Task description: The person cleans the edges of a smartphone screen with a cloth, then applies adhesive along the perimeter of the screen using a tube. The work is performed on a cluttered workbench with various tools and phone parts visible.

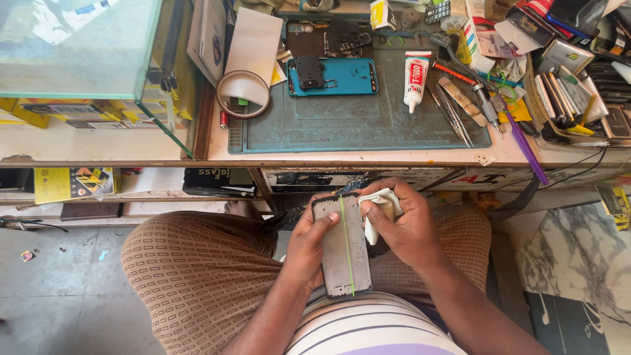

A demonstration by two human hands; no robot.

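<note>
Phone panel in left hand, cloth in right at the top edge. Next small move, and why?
Probably a short wipe down the phone panel toward the lap. The right hand presses the white cloth against the panel's upper right edge, while the left hand grips its left side with the thumb on the face. The grey surface below the cloth lies bare, crossed by a thin green line.

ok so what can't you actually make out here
Head view only:
- Phone panel underside: faces away; left hand covers its left edge.
- White cloth: mostly hidden inside the right hand.
- Tools right of the glue tube: too small and piled up.
- Shelf under the bench: shadowed.
</note>
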